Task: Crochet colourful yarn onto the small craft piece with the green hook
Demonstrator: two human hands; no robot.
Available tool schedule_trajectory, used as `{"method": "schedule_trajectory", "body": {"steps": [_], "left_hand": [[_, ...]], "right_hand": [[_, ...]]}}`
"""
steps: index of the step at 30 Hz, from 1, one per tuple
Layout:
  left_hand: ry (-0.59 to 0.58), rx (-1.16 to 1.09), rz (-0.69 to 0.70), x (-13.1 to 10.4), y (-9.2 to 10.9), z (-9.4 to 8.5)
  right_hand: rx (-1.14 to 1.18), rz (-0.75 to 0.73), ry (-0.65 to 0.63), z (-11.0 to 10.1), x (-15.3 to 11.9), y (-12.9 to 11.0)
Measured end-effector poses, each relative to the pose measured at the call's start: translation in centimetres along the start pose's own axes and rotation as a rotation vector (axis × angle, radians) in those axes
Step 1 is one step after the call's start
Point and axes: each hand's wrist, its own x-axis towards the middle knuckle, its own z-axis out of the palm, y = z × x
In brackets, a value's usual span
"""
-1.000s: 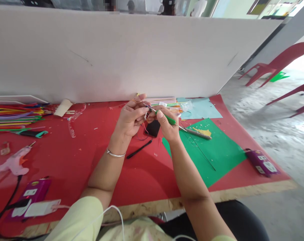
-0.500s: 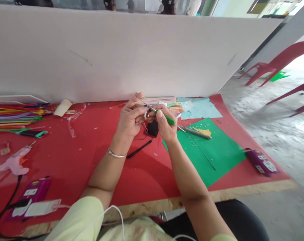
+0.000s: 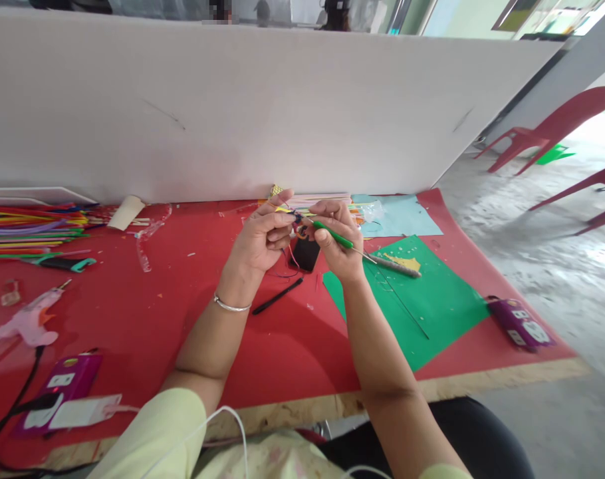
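Note:
Both hands meet above the middle of the red table. My left hand (image 3: 257,243) pinches a small dark-blue piece of yarn work (image 3: 297,217), and thin red and dark strands trail from it. In my right hand (image 3: 343,243) is a crochet hook (image 3: 335,234) with a green handle and thin metal at both ends. Its tip points at the yarn work; whether it sits inside a loop is too small to tell. Below the fingers lies a black phone-like object (image 3: 305,255), partly covered by strands. A black stick-like item (image 3: 277,297) rests nearer to me.
On the right are a green sheet (image 3: 432,326), a grey fuzzy stick (image 3: 399,267) and a purple box (image 3: 519,322). Leftward lie a pink glue gun (image 3: 30,319), a purple power strip (image 3: 76,379) and colourful pipe cleaners (image 3: 28,229). A white panel (image 3: 302,113) stands behind.
My right hand has moved a little right, drawing the hook back from my left hand. The gap between the hands is wider, and the yarn work shows more.

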Motion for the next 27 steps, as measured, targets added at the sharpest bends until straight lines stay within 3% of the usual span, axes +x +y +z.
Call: {"method": "schedule_trajectory", "body": {"steps": [14,23,27], "left_hand": [[0.021,0.049,0.015,-0.1,0.4,-0.3],[-0.013,0.110,-0.034,0.1,0.0,-0.5],[-0.064,0.115,-0.064,0.0,0.0,-0.2]], "right_hand": [[-0.166,-0.133,-0.139,-2.0,1.2,-2.4],[-0.030,0.046,-0.229,-3.5,1.8,-4.3],[0.083,0.159,-0.233,-3.8,1.6,-3.9]]}}
